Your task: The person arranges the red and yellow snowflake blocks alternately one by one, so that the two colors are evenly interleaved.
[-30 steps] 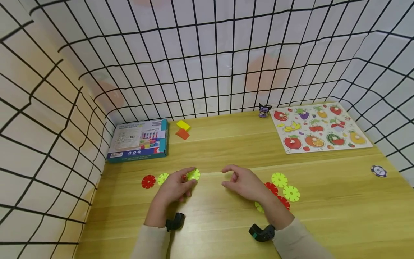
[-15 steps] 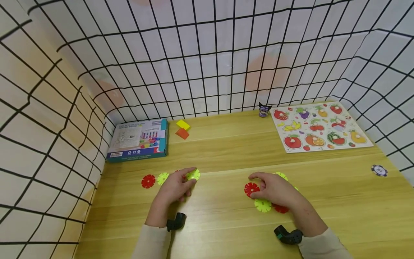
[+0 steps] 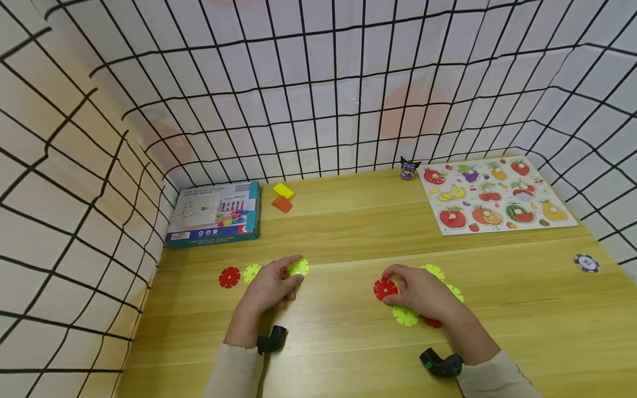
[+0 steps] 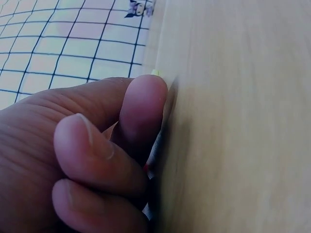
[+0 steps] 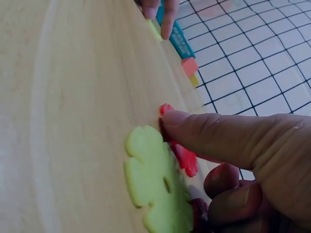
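My left hand [image 3: 272, 283] rests at the table, its thumb and index finger spanning a yellow-green notched plastic disc [image 3: 298, 267]. Part of a red disc shows behind the fingers; another yellow-green disc [image 3: 251, 273] and a red disc [image 3: 229, 277] lie to the left in a row. My right hand [image 3: 423, 290] pinches a red notched disc [image 3: 385, 289] at its edges between thumb and index finger. Close by that hand lie a yellow-green disc [image 5: 158, 179] and several others, partly hidden under it. The left wrist view barely shows the disc behind the fingers.
A boxed toy set [image 3: 214, 214] stands at the back left, beside yellow [image 3: 283, 191] and orange [image 3: 282, 204] pieces. A small purple figurine [image 3: 408, 169], a fruit puzzle board [image 3: 497, 193] and a poker chip [image 3: 587, 263] lie to the right. Black wire mesh [image 3: 318, 99] encloses the table.
My right hand has moved right, from above the middle of the table to the disc pile, and now grips a red disc, shifted slightly left. The left hand stays in place.
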Available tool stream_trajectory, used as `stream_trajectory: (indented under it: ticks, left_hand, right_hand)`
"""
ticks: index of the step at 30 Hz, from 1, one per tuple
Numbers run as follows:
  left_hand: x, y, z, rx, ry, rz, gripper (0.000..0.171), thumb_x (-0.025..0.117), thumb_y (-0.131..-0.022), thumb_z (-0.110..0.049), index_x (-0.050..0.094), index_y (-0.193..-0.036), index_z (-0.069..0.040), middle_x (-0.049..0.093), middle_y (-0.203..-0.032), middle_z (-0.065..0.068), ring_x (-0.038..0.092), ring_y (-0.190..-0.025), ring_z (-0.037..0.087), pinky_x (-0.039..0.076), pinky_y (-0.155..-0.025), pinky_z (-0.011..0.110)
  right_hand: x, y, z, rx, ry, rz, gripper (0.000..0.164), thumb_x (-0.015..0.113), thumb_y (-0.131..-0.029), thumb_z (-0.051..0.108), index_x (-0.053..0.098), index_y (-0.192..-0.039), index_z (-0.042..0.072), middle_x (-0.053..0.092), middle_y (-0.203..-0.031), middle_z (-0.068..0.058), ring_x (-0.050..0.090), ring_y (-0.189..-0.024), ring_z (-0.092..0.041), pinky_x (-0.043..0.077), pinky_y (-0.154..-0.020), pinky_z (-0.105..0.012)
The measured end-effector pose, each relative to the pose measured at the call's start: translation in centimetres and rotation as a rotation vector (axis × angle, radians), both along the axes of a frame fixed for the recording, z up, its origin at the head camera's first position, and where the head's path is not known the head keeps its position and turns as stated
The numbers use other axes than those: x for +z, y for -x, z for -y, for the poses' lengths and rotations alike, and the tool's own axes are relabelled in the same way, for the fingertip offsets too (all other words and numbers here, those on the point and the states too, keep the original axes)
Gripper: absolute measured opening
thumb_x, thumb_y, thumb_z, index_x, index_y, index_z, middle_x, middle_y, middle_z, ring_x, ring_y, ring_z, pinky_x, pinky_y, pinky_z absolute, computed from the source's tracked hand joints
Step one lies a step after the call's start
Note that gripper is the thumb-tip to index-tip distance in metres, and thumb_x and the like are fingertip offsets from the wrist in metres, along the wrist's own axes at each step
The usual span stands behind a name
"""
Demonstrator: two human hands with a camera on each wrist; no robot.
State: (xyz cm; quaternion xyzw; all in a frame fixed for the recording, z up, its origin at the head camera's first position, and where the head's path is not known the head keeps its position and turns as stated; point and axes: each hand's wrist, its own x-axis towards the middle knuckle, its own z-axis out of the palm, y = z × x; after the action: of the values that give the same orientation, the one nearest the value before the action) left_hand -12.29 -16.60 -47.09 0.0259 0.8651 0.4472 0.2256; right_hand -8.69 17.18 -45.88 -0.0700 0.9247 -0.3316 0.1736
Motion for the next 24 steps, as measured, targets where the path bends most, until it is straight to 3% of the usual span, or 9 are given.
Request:
stream_trajectory:
  ticks: [11, 18, 24]
  left_hand:
    - [-0.2, 0.1, 0.1, 0.001, -0.020, 0.011, 0.050, 0.065, -0.086, -0.036, 0.048, -0.133, -0.034, 0.060, -0.062, 0.008, 0.048, -0.038, 0.020, 0.043, -0.038, 0.029]
    - [-0.2, 0.1, 0.1, -0.004, -0.021, 0.006, 0.050, 0.065, -0.086, -0.036, 0.048, -0.133, -0.033, 0.060, -0.061, 0.008, 0.048, -0.038, 0.020, 0.043, -0.038, 0.028]
    - [-0.1, 0.1, 0.1, -0.001, -0.019, 0.007, 0.050, 0.065, -0.086, -0.034, 0.048, -0.133, -0.033, 0.060, -0.061, 0.009, 0.048, -0.038, 0.020, 0.043, -0.038, 0.027]
  right_hand:
    - [-0.4, 0.4, 0.4, 0.001, 0.001, -0.001, 0.043, 0.080, -0.067, 0.044, 0.060, -0.102, 0.030, 0.048, -0.064, 0.000, 0.043, -0.052, -0.015, 0.032, -0.048, -0.027]
    - [-0.5, 0.2, 0.9, 0.027, 0.014, -0.062, 0.043, 0.082, -0.066, 0.040, 0.055, -0.097, 0.029, 0.050, -0.078, 0.002, 0.047, -0.070, -0.015, 0.040, -0.060, -0.030]
    - [-0.4, -0.2, 1.6, 0.077, 0.188, -0.029, 0.031, 0.076, -0.076, 0.032, 0.056, -0.099, 0.028, 0.054, -0.074, 0.003, 0.052, -0.060, -0.014, 0.045, -0.055, -0.027]
